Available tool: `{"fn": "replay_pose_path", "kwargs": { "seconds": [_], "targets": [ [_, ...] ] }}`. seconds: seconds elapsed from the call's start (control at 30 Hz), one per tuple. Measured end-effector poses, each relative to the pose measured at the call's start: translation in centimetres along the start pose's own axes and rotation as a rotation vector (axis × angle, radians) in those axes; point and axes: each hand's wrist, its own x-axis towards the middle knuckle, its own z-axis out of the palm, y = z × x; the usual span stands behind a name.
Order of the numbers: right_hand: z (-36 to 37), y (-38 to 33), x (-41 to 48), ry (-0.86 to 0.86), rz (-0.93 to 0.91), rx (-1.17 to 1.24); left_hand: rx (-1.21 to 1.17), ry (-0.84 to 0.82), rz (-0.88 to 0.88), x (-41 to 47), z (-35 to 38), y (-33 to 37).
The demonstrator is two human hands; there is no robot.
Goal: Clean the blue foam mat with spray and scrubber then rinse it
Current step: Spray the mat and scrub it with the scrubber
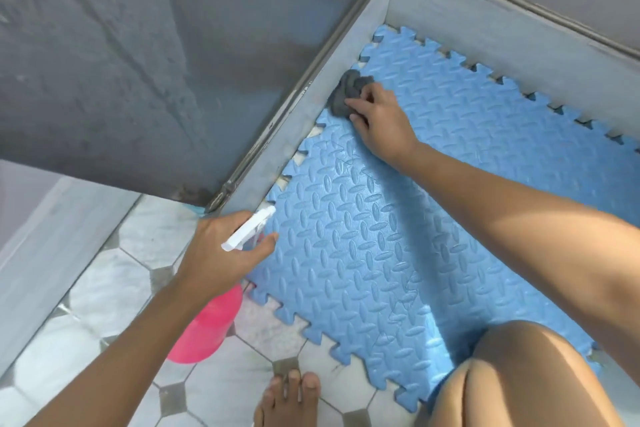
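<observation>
A blue foam mat (398,218) with interlocking toothed edges and a raised diamond pattern lies flat on the tiled floor, pushed into a wall corner. My right hand (377,118) presses a dark grey scrubber (346,90) onto the mat's far left edge, beside the grey skirting. My left hand (221,250) grips a pink spray bottle (204,329) by its white trigger head (247,229), at the mat's near left edge. The bottle's body hangs below my forearm.
Grey skirting (277,156) and dark walls bound the mat on the left and far sides. White and grey floor tiles (104,288) lie to the left and front. My bare foot (291,399) and bent knee (519,374) rest at the mat's near edge.
</observation>
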Motion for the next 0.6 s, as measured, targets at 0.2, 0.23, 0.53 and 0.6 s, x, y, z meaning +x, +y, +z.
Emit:
{"fn": "replay_pose_path", "kwargs": {
  "seconds": [0.2,0.23,0.53,0.6],
  "targets": [
    [2.9,-11.6,-16.6,-0.455,-0.698,0.140,-0.035,0.090,0.048,-0.9,-0.6,0.1],
    [2.7,-11.6,-18.2,-0.501,-0.793,0.107,-0.044,0.098,0.044,-0.9,-0.6,0.2],
    [-4.1,4.8,-3.7,0.014,-0.029,-0.184,-0.115,0.027,0.002,-1.2,-1.4,-0.1],
    [-4.6,7.9,-1.7,0.166,0.359,-0.142,-0.113,0.019,-0.012,-1.2,-1.3,-0.1]
  ]
}}
